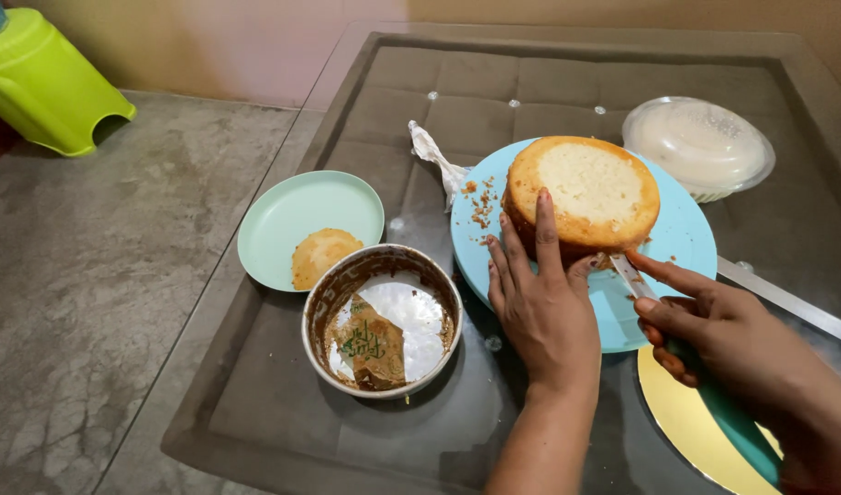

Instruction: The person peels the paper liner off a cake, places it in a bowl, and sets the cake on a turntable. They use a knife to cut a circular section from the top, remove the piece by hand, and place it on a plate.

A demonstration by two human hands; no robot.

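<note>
- A round sponge cake point(586, 188), golden at the rim with its pale crumb bared on top, sits on a light blue plate point(686, 229) on the glass table point(283, 422).
- The left hand point(540, 302) lies open against the near side of the cake, fingers spread flat and one fingertip resting on the top edge.
- The right hand point(714, 330) is closed around the teal handle of a knife point(636, 280), index finger stretched along it; the blade meets the lower edge of the cake just beside the left thumb.
- Crumbs point(480, 206) lie scattered on the plate's left part, near a crumpled white wrapper point(434, 151).
- A used round baking tin point(382, 321) with torn lining paper stands left of the hands, touching a small green plate point(292, 215) holding a cut-off cake dome point(321, 257).
- A gold cake board point(686, 422) lies under the right wrist.
- A covered clear bowl point(698, 147) sits behind the cake; a green plastic stool point(44, 82) stands on the floor, well apart.
</note>
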